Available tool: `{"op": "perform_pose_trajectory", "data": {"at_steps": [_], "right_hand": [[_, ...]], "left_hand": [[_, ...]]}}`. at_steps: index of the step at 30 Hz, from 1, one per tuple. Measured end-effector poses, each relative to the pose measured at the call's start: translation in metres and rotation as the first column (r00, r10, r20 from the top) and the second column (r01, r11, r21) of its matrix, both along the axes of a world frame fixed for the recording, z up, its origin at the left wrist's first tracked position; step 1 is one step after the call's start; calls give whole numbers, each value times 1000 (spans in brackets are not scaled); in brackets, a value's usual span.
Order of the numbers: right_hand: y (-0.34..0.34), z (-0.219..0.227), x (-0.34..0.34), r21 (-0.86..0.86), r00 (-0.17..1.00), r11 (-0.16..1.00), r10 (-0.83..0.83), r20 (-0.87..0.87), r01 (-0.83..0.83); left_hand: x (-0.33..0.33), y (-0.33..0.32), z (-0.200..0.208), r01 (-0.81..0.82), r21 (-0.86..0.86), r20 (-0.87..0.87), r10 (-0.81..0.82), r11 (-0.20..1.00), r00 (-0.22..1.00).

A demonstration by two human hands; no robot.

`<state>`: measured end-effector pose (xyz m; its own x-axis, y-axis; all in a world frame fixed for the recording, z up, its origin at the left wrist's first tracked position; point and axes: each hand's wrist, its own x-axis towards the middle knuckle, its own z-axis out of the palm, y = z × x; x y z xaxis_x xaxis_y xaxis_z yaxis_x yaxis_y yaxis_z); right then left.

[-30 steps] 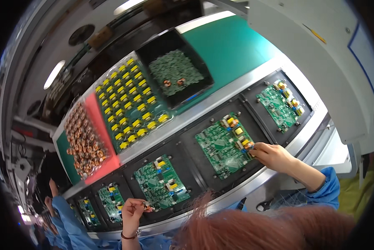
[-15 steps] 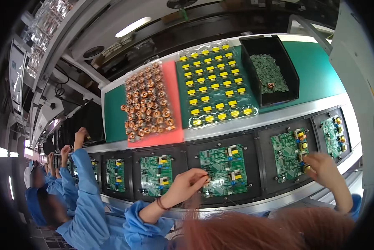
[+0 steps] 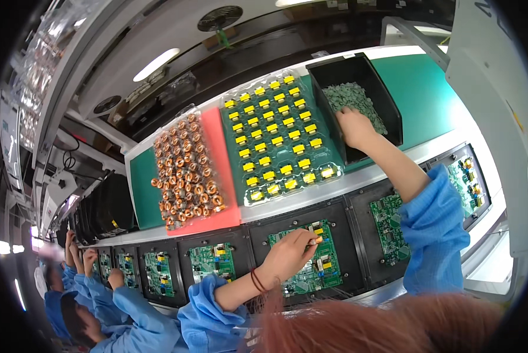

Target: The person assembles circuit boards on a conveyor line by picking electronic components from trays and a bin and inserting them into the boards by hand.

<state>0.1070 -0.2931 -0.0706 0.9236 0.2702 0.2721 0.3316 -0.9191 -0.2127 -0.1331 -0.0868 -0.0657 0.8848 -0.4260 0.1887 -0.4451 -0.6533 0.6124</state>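
Note:
My left hand (image 3: 289, 257), with a dark red cord at its wrist, pinches a small copper-wound coil (image 3: 317, 240) over a green circuit board (image 3: 299, 281). That board lies in a black tray (image 3: 349, 250) and carries yellow-topped parts. My right hand (image 3: 357, 127) reaches into a black bin (image 3: 392, 106) on the bench. Its fingers are curled down into many small, thin green pieces (image 3: 358, 97); the fingertips are hidden, so what they grip cannot be made out. My right sleeve partly covers another circuit board (image 3: 384, 226).
Beyond the trays, a clear plastic tray of yellow parts (image 3: 277, 138) stands beside copper coils (image 3: 184, 170) on a red sheet (image 3: 228, 182). More boards (image 3: 211, 259) line up leftward. Co-workers in blue (image 3: 140, 317) sit at the left. Reddish hair (image 3: 382, 329) covers the lower edge.
My right hand has left the board at the right and gone into the black bin. My left hand, still pinching the coil, has shifted slightly right. The view has turned somewhat.

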Motion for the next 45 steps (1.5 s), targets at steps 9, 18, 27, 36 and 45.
{"op": "perform_pose_trajectory", "data": {"at_steps": [9,18,27,36,45], "right_hand": [[0,-5,12,-21,990,992,125,-63,-126],[2,-7,1,-48,992,991,125,18,-124],[-18,-8,37,69,993,997,47,-108,-39],[-7,-9,50,-120,995,992,-20,99,32],[-4,-11,54,-143,976,989,56,209,-26]], "left_hand": [[23,-17,-18,40,40,47,-41,998,998],[25,-21,-21,-26,105,64,19,994,998],[23,-25,-24,40,78,55,-44,996,998],[29,-28,-24,54,165,2,-55,985,999],[36,-28,-18,206,237,152,-245,949,957]]}}
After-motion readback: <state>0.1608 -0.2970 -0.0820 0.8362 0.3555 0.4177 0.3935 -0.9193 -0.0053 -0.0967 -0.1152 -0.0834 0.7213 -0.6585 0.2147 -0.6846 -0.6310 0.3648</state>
